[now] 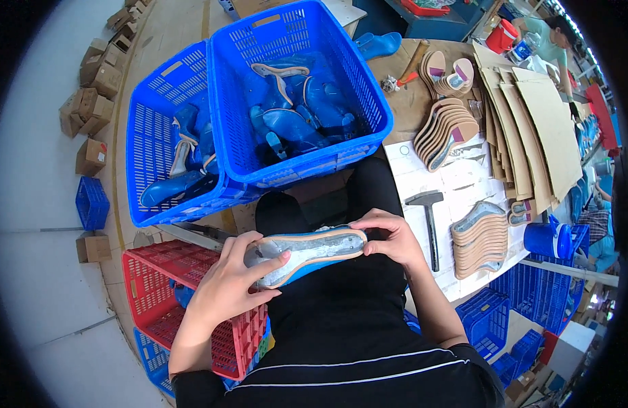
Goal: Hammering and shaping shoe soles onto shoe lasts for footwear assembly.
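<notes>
A blue shoe last (310, 248) lies across my lap, bottom side up, with a tan-edged insole on its underside and a greyish-white smeared middle. My left hand (229, 279) grips its broad end, thumb over the sole and fingers around the far edge. At the narrow end, my right hand (391, 238) pinches it between thumb and fingers. A hammer (431, 228) with a dark head rests on the white-topped table to the right. Beside it stands a row of stacked insoles (481, 241), and farther back is another stack of tan insoles (444, 132).
Ahead, a blue crate (300, 170) holds several blue lasts (293, 126), with a second blue crate (144, 129) on its left. Red crates (157, 285) stand at my left. Cardboard sheets (532, 129) and a blue jug (549, 239) are at right. A person (555, 47) works beyond.
</notes>
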Tool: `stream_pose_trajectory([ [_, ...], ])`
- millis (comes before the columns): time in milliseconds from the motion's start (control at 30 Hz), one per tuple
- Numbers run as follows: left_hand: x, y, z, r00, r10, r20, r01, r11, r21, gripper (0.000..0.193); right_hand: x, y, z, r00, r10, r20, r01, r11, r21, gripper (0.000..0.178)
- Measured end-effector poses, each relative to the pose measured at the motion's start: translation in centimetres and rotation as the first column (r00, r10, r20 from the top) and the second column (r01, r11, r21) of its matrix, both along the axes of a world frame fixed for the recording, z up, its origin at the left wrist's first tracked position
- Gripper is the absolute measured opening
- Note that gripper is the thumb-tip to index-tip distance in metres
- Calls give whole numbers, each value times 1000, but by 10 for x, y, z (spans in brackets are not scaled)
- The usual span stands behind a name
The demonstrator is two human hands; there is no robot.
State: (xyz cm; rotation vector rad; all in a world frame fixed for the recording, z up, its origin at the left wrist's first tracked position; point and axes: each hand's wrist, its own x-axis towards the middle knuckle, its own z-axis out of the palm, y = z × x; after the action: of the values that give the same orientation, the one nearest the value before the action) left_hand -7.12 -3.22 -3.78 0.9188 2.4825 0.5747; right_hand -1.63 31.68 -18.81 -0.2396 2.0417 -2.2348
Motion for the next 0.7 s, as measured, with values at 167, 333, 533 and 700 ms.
stream_pose_trajectory([
  [167,-1,-1,0,1000,-9,2,9,1000,22,67,2,1,-7,1000,6,-15,-6,1000,10,53],
  [333,-1,-1,0,1000,-1,5,1,1000,-9,65,13,-4,-34,973,-8,232,91,932,-352,50],
  [533,-2,1,1,998,-48,-35,47,999,-27,64,8,-2,-38,964,33,265,78,914,-397,44],
  [700,-1,-1,-1,998,-51,-44,49,998,-38,65,3,1,-22,954,55,295,55,934,-352,43],
])
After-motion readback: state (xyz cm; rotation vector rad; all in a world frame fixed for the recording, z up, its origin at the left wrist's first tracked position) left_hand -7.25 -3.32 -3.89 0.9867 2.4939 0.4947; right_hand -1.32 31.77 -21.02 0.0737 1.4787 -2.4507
